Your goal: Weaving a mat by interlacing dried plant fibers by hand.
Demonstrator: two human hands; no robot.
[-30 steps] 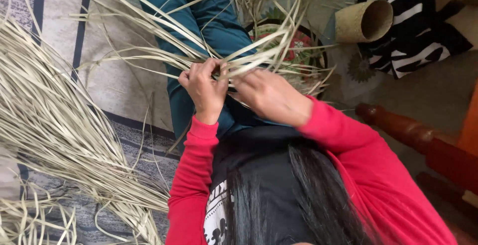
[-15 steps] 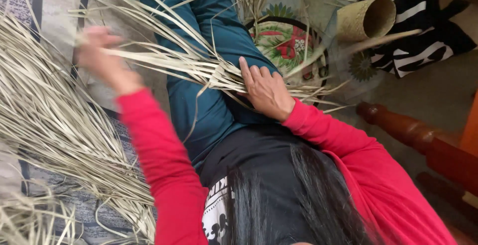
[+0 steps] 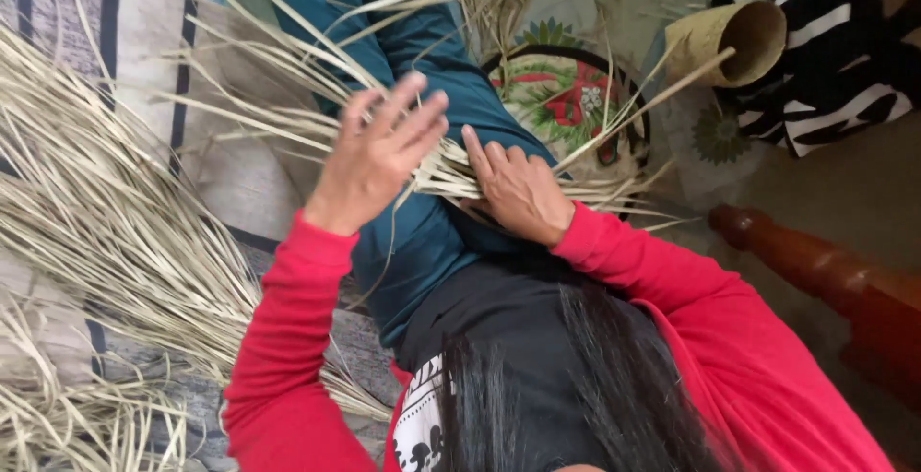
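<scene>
A half-woven bundle of pale palm strips [image 3: 451,170] is pinned flat on the lap by the right hand [image 3: 518,189], while the left hand [image 3: 379,151] is raised open and empty, so loose strands could be sprung apart if pressure is eased.

A rolled woven tube [image 3: 734,42] lies beside zebra-striped cloth [image 3: 815,40] (both near a red wooden post [image 3: 815,275]).
</scene>
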